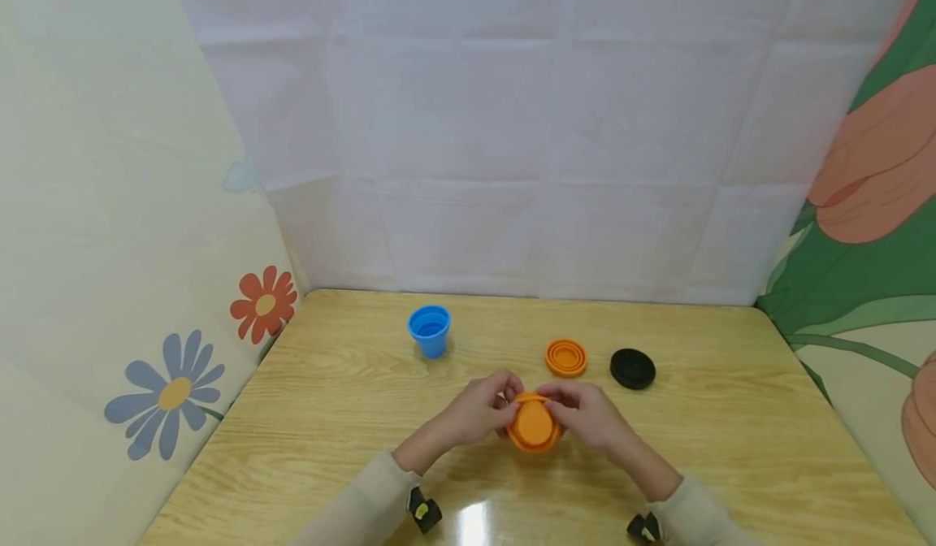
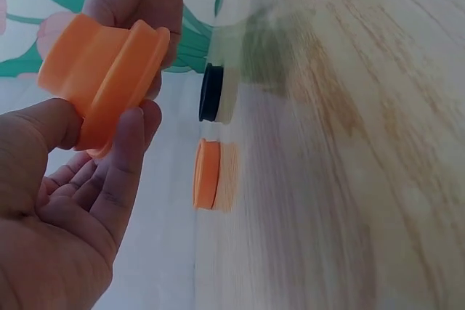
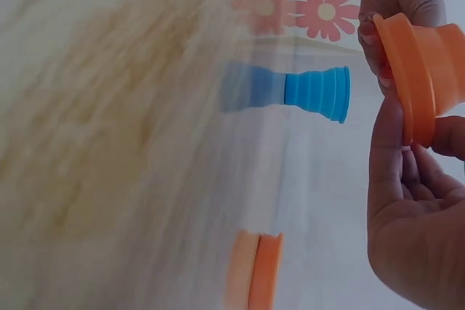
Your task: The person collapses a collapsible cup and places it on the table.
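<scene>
Both hands hold an orange collapsible cup (image 1: 534, 424) over the table, partly extended, its narrow end toward the head camera and its wider rim toward the table. My left hand (image 1: 478, 409) pinches one side, thumb on the outer wall and fingers at the rim (image 2: 156, 49). On the opposite side, my right hand (image 1: 591, 418) grips it the same way, its thumb and fingertips at the wide band (image 3: 414, 85). The cup's inside is hidden from all the views.
A blue cup (image 1: 430, 331) stands extended, mouth up, at the back left of the wooden table (image 1: 351, 383). Beyond the hands lie a flattened orange cup (image 1: 566, 357) and, to its right, a black round disc-shaped thing (image 1: 632, 368). A white cloth (image 1: 468, 164) hangs behind.
</scene>
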### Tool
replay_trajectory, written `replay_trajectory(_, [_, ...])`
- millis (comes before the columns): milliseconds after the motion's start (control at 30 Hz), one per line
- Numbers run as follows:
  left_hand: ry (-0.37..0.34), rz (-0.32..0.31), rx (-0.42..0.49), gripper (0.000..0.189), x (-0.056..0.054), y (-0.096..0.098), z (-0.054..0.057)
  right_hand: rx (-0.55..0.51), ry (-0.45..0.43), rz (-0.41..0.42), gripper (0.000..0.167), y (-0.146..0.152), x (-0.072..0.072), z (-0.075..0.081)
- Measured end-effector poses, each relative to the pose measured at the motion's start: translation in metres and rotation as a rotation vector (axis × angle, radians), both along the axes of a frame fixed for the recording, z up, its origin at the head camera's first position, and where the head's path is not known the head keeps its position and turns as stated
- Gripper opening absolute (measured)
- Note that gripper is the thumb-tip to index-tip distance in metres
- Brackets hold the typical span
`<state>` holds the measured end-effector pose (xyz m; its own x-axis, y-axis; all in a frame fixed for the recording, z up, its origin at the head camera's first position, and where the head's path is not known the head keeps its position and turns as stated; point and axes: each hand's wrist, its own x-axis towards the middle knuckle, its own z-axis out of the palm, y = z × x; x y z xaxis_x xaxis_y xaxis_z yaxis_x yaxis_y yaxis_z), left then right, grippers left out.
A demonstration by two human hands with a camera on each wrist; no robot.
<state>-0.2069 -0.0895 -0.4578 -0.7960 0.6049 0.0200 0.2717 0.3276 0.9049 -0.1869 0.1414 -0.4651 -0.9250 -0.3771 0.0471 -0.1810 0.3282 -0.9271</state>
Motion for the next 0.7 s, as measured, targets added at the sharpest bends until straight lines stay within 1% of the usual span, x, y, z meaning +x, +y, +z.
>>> replay_trajectory(33, [-0.001,0.003,0.007,0.012,0.0,0.0,0.0,-0.007,-0.014,-0.002,0.025,0.0,0.0,0.0])
replay_trajectory(133, [0.011,0.019,0.022,0.012,0.001,-0.002,0.001,-0.071,-0.076,0.009,0.033,0.003,0.0,0.002])
replay_trajectory(200, [0.028,0.028,0.027,0.015,0.002,-0.002,0.001,-0.115,-0.105,0.022,0.04,0.004,0.0,0.002])
replay_trajectory(300, [0.04,0.038,0.052,0.019,0.002,-0.003,0.001,-0.152,-0.134,0.017,0.046,0.007,-0.001,0.003])
replay_trajectory(500, [0.003,0.039,0.104,0.024,0.001,-0.005,0.0,-0.174,-0.163,0.008,0.045,0.01,-0.004,0.005])
replay_trajectory(600, [-0.011,0.031,0.118,0.026,0.0,-0.005,-0.001,-0.179,-0.164,0.032,0.045,0.012,-0.004,0.006])
replay_trajectory(700, [-0.024,0.023,0.122,0.028,0.0,-0.006,0.0,-0.194,-0.16,0.074,0.046,0.014,-0.004,0.006])
